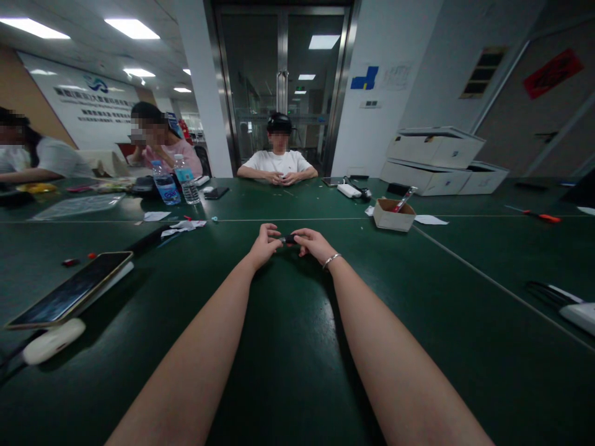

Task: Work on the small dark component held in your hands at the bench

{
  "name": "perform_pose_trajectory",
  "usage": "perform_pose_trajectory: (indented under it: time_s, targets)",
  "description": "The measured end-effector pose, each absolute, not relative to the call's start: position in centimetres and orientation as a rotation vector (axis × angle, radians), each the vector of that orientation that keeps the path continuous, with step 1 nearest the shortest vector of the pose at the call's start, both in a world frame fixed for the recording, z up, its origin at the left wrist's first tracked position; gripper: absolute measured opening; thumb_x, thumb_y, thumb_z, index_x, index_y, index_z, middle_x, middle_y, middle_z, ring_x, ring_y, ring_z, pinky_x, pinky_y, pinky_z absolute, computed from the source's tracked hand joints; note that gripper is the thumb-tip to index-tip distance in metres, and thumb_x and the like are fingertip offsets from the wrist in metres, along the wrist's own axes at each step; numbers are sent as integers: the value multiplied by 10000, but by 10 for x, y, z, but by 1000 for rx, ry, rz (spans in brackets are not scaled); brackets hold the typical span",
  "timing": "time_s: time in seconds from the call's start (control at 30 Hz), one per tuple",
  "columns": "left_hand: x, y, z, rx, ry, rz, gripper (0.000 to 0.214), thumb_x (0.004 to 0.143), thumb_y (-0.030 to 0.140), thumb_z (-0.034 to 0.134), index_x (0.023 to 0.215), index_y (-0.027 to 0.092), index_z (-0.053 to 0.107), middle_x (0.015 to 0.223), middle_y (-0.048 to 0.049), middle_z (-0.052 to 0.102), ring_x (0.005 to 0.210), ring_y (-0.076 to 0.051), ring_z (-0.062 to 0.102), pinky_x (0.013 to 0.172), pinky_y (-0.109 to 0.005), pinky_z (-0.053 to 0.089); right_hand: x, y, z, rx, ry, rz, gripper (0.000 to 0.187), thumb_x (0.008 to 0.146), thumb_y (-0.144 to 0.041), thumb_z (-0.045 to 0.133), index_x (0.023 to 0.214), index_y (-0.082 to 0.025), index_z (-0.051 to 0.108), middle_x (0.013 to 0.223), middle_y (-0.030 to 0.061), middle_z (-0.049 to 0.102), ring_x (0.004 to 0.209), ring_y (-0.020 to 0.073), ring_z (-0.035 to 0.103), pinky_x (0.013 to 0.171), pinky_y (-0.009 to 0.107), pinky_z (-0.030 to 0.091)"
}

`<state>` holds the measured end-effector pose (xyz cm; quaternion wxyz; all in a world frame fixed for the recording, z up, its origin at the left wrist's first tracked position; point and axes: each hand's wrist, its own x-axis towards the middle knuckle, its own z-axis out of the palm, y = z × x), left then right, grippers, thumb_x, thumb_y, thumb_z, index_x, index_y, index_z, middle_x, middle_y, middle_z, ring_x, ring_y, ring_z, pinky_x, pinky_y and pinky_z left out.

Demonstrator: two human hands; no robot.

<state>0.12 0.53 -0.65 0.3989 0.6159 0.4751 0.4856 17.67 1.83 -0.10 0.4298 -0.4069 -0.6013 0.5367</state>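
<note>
Both hands meet over the green table [288, 347], in the middle of the view. Between them is a small black object with a silvery end [290, 238], too small to name for sure. The fingers of my right hand [317, 244] are closed around its black part. At the silvery end, my left hand [264, 246] pinches with thumb and fingers. A silver bracelet [331, 260] circles my right wrist.
A phone [74, 288] and a white rounded device [54, 342] lie at the left. Two water bottles [186, 179] stand farther back. A small open box [394, 215] holds a tool. Across the table sits a person [279, 162]; white boxes [432, 161] are stacked at right.
</note>
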Motion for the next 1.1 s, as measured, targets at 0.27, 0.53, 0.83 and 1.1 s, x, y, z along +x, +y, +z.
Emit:
perform_pose_trajectory:
  time_s: [0.27, 0.53, 0.83, 1.1]
  targets:
    - [0, 7, -8, 1590, 1229, 1224, 408, 663, 214, 656, 980, 205, 400, 852, -3, 563, 667, -97, 529, 632, -237, 424, 176, 17, 1, -1020, -1506, 1339, 127, 821, -111, 574, 945, -134, 592, 668, 0, 673, 355, 34, 479, 387, 148, 432]
    - [-2, 11, -11, 1554, 1194, 1196, 373, 717, 261, 608, 992, 214, 361, 853, -9, 577, 668, -101, 538, 572, -213, 399, 177, 17, 1, -1015, -1508, 1336, 125, 812, -121, 593, 935, -141, 604, 679, 3, 672, 365, 33, 484, 394, 150, 439]
    - [2, 8, -8, 1577, 1208, 1206, 254, 743, 289, 580, 922, 200, 423, 785, 6, 564, 651, -101, 524, 572, -221, 400, 177, 18, 0, -1023, -1511, 1328, 127, 809, -132, 599, 935, -142, 601, 684, 3, 676, 359, 33, 484, 389, 150, 421]
    - [1, 4, -6, 1603, 1196, 1188, 280, 722, 271, 628, 951, 177, 497, 786, -12, 589, 709, -122, 568, 595, -231, 429, 177, 17, 1, -1021, -1497, 1339, 112, 815, -126, 584, 925, -140, 596, 669, 0, 673, 356, 37, 490, 383, 150, 411]
